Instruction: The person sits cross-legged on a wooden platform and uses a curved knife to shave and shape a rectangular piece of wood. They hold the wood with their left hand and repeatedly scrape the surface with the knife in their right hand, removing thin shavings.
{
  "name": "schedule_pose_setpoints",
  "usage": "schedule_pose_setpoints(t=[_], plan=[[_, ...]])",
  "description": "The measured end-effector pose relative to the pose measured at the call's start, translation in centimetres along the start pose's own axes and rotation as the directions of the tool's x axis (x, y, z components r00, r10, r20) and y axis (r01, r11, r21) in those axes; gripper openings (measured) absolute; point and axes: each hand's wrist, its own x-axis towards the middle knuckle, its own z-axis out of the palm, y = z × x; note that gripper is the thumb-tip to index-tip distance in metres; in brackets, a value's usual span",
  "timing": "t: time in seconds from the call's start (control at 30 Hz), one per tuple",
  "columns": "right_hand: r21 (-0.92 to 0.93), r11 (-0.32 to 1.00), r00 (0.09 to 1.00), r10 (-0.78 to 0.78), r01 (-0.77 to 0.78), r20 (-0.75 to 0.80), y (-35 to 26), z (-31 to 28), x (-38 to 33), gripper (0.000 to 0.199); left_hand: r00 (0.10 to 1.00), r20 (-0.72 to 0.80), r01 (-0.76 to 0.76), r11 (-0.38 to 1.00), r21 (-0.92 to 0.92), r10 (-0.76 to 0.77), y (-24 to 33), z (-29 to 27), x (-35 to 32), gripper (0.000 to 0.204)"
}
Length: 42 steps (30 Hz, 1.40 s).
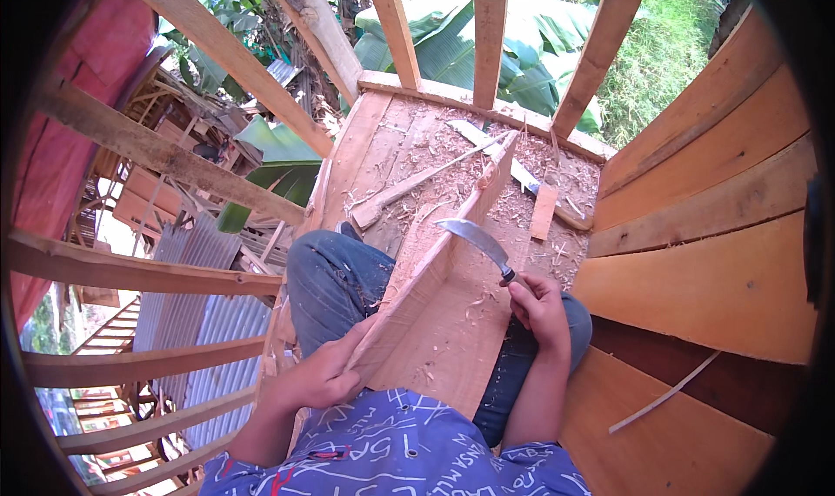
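Nearest the camera, a blue patterned shirt point(400, 457) with white and red markings is filling the lower edge, with jeans-clad knees point(335, 278) showing beyond it. The left hand point(317, 376) is closing around the near end of a long wooden plank point(435, 274), fingers wrapping its upper edge and holding it tilted on edge across the lap. The right hand point(539, 309) is gripping tightly the dark handle of a curved knife point(477, 242), whose grey blade is lying against the plank's top edge about midway along its length. The plank is running from the person's lap away toward the far railing, its far end reaching the littered floor. Pale wood shavings point(474, 309) are clinging to the plank's broad face. Beyond the knees, a plank floor point(383, 144) is carrying chips, a thin stick point(417, 183), a small rectangular offcut point(544, 211) and a flat pale strip point(504, 157). To the right, an orange-brown board wall point(713, 200) is rising, with a thin splinter point(665, 394) lying against its lower boards. To the left, open rails point(139, 274) are showing corrugated metal sheets point(217, 322) below and a red cloth point(65, 139) hanging at the far left. Farthest off, upright posts point(490, 35) are framing broad green leaves point(452, 43) and grass point(661, 52). No packages, labels or signs are appearing anywhere.
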Motion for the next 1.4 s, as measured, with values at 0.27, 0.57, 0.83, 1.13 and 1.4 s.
schedule_pose_setpoints(t=[0.27, 0.57, 0.83, 1.13, 1.4], plan=[[-0.056, 0.998, 0.997, 0.012, -0.008, 0.075, 0.4, -0.9, 0.3, 0.02, 0.999, -0.025, -0.019, 0.999, 0.028, 0.02, 0.1, 0.3, 0.1, 0.081], [0.125, 0.989, 0.988, 0.062, -0.081, 0.143, -0.1, -1.3, 0.2, 0.022, 1.0, 0.015, 0.015, 0.996, 0.092, -0.016, 1.0, 1.1, -0.2, 0.084], [-0.285, 0.904, 0.886, -0.39, 0.318, -0.25, 2.2, 0.9, 0.3, 0.024, 0.999, 0.016, -0.052, 0.999, -0.014, 0.052, -0.5, 0.4, -0.1, 0.082], [-0.672, 0.652, 0.672, -0.675, 0.351, -0.305, 2.5, 1.6, -0.1, 0.025, 0.998, 0.064, 0.014, 0.995, -0.098, -0.008, -1.0, -0.4, -0.2, 0.083], [-0.43, 0.856, 0.901, -0.392, 0.286, -0.182, 2.4, -0.4, 1.0, 0.025, 0.998, 0.036, -0.037, 0.991, -0.132, 0.042, -1.5, -0.7, -0.1, 0.085]])
